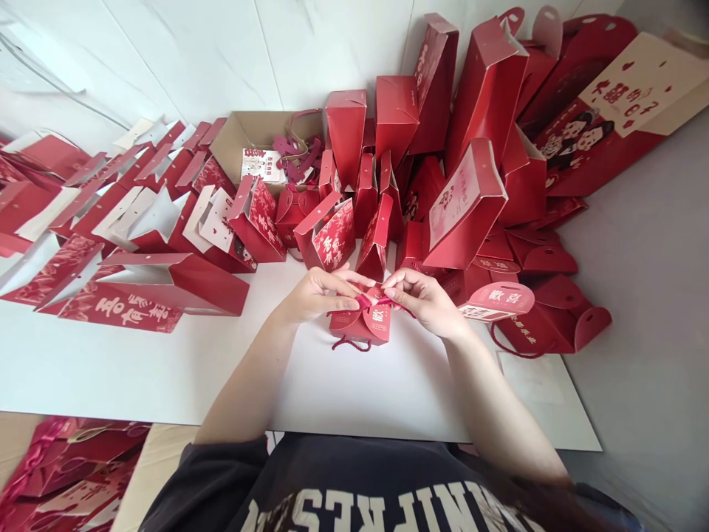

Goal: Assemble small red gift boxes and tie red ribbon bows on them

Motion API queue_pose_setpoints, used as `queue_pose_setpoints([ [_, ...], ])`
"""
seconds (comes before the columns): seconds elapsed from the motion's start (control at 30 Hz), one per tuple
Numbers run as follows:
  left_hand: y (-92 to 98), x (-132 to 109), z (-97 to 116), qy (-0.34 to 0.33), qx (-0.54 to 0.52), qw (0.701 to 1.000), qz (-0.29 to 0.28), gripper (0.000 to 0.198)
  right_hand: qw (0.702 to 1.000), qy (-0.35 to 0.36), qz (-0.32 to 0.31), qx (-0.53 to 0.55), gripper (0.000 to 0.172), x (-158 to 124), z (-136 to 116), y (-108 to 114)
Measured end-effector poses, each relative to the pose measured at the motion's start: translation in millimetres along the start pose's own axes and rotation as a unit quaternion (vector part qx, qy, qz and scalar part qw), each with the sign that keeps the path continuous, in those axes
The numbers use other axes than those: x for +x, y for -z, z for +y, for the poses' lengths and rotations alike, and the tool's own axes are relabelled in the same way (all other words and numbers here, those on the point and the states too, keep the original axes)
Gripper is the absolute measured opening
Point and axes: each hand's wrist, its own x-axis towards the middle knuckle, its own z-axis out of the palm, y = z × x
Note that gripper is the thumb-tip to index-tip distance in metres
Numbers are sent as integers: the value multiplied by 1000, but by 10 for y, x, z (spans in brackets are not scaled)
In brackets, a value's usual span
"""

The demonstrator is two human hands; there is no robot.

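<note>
A small red gift box (pixel 360 329) with pale printed characters stands on the white table in front of me. A dark red cord handle (pixel 351 344) hangs at its near side. Over the top of the box runs a crimson ribbon (pixel 366 300). My left hand (pixel 326 292) pinches this ribbon from the left, its fingers closed near the middle. From the right, my right hand (pixel 415 295) pinches the ribbon too, and a loose end shows below its fingers. The fingertips partly cover the top of the box.
Red gift bags (pixel 204 277) crowd the left of the white table (pixel 233 369). Tall red boxes (pixel 346 137) and larger bags stand behind and to the right. A cardboard box (pixel 227 144) holds cards and purple-red ribbons. Below the left edge lie more red packages (pixel 83 458).
</note>
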Motion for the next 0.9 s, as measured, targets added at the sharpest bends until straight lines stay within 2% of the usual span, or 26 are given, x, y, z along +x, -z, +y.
queue_pose_setpoints([
  [0.23, -64, -18, -90, 7, 23, 995, 92, 17, 1000, 2, 6, -5, 29, -3, -5, -6],
  [0.47, -131, 7, -34, 12, 104, 991, 85, 13, 1000, 10, 14, -7, 29, 4, -23, -30],
  [0.63, -122, 2, -37, 7, 107, 990, 94, 13, 1000, 9, 24, -7, 29, -4, -9, 3],
  [0.9, -184, 3, -20, -22, 81, 990, 115, 19, 995, -85, -56, -12, 34, -54, -33, 150],
])
